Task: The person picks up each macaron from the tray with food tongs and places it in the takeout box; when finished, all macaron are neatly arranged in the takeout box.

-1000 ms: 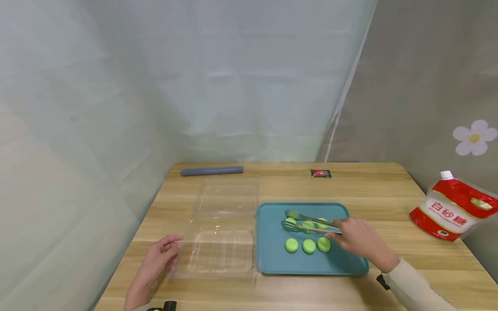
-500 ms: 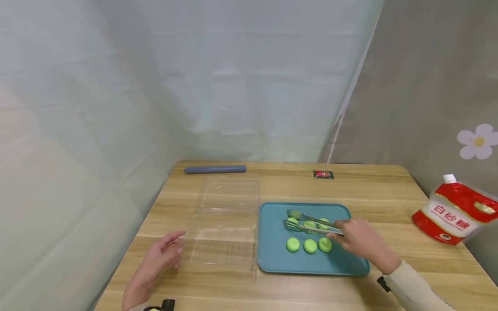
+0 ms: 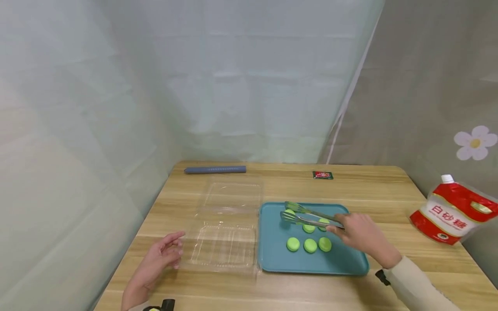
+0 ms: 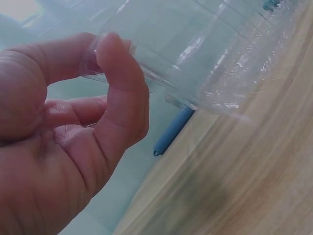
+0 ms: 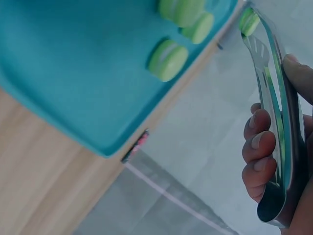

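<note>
My right hand (image 3: 362,233) grips metal tongs (image 5: 293,147) with slotted green tips, over the back of the blue tray (image 3: 268,259). A light green macaron (image 5: 250,22) with pale filling sits between the tongs' tips. On the tray, three macarons (image 3: 310,246) form a front row, and two more macarons (image 3: 309,228) lie behind them, partly under the tongs in the head view. Left of the tray lies an opened clear plastic box (image 3: 223,248), its lid (image 3: 233,194) folded back. My left hand (image 4: 93,103) pinches the box's near left edge between curled thumb and finger.
A blue-grey stick-shaped thing (image 3: 215,169) lies along the table's back edge at left. A small red and green packet (image 3: 323,175) lies behind the tray. At far right stands a red and white spouted sugar bag (image 3: 451,211). Cloth walls surround the wooden table (image 3: 295,293).
The tongs have shifted back and left over the tray, and the back-left macaron has moved with their tips. The left hand has moved little.
</note>
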A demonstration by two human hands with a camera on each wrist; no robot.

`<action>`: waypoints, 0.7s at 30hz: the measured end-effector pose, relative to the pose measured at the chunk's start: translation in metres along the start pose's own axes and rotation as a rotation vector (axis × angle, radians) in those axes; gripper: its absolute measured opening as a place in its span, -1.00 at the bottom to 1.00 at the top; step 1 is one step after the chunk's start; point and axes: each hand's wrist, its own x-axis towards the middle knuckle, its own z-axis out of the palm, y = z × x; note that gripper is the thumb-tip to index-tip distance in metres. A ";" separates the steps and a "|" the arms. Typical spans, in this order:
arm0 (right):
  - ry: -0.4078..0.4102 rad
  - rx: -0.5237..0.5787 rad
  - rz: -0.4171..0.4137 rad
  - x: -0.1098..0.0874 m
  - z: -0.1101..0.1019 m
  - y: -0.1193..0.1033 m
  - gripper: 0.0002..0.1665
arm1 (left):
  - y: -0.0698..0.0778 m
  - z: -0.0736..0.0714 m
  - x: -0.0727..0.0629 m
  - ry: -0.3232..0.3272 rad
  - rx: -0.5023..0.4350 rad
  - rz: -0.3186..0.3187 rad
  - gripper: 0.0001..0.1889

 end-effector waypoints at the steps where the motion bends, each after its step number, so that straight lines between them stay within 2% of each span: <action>1: 0.004 0.004 -0.003 0.002 -0.001 -0.001 -0.65 | 0.000 0.000 0.001 -0.004 0.001 0.000 -0.40; 12: 0.037 0.019 -0.056 0.034 -0.012 -0.015 -0.58 | 0.002 0.000 0.007 -0.032 -0.007 -0.021 -0.36; 21: 0.108 0.065 -0.127 0.062 -0.004 -0.037 -0.34 | -0.002 -0.001 0.002 -0.024 -0.024 -0.037 -0.36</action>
